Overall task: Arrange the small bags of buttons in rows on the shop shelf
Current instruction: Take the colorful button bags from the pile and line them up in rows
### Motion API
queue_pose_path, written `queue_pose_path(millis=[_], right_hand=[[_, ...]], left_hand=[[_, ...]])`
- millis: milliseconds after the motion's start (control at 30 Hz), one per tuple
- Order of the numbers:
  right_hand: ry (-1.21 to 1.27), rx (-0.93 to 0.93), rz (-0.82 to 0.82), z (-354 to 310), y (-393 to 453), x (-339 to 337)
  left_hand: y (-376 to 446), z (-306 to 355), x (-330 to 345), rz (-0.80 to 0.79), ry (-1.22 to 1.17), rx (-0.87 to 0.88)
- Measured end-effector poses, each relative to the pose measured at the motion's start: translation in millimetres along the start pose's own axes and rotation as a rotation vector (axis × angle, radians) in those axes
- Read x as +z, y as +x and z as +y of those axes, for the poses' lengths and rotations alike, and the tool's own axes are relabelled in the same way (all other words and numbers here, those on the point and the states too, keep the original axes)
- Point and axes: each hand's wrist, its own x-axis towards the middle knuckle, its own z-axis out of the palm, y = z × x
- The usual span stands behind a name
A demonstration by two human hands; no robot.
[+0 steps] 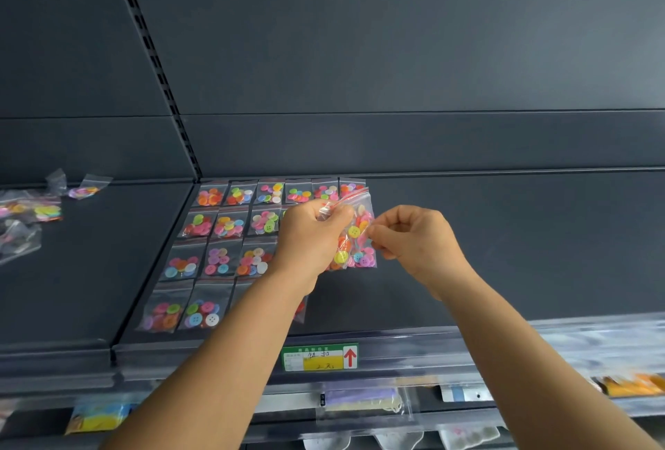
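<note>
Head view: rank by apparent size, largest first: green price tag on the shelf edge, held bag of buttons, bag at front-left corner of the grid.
1. green price tag
2. held bag of buttons, partly hidden by the left hand, so its lead is unsure
3. front-left bag; looks close to the held bag, and nearness differs.

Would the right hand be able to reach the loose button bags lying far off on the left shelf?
Probably not easily: the right hand pinches the held bag, and the left arm crosses the way to the loose bags.
</note>
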Motion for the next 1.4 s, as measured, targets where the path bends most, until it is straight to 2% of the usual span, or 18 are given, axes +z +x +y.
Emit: queue_pose_path(millis=[267, 400, 567, 700, 800, 867, 933, 1100, 1267, 1400], right_hand=[[0.160, 0.136, -0.089, 4.3, 0.6, -1.8], [0.231, 0.194, -0.052, 5.5, 3.3, -2.6], [0.164, 0.140, -0.130, 2.6, 4.1, 2.6], [0.181, 0.213, -0.113, 4.0, 7.0, 3.9], [0.314, 0.214, -0.098, 5.1, 8.8, 1.6], [0.428, 0.169, -0.170, 3.3, 8.8, 0.6], [0.391, 0.144, -0.229, 1.5, 8.1, 1.5], [0.241, 0.174, -0.259, 0.9, 5.1, -2.8], [0.233, 0.142, -0.172, 2.6, 1.2, -2.0], [0.105, 0.183, -0.179, 9.4, -1.5, -2.5]], left_hand=[[-1.6, 1.1, -2.4, 0.039, 0.035, -0.003], [-1.7, -0.2, -5.7, 0.030, 0.012, -0.007], [-1.0, 0.4, -7.5, -0.009, -0.002, 0.001], [-2.4, 1.0, -8.2, -0.032, -0.017, 0.019], [-2.9, 0.6, -11.2, -0.056, -0.020, 0.022], [-3.2, 2.0, -11.2, -0.072, 0.001, 0.037], [-3.4, 3.1, -9.3, -0.083, 0.022, 0.049], [-6.1, -0.2, -6.1, -0.080, 0.054, 0.041], [-8.4, -6.3, -6.4, -0.101, 0.057, 0.044], [-11.6, -15.7, -13.4, -0.109, 0.111, 0.055]])
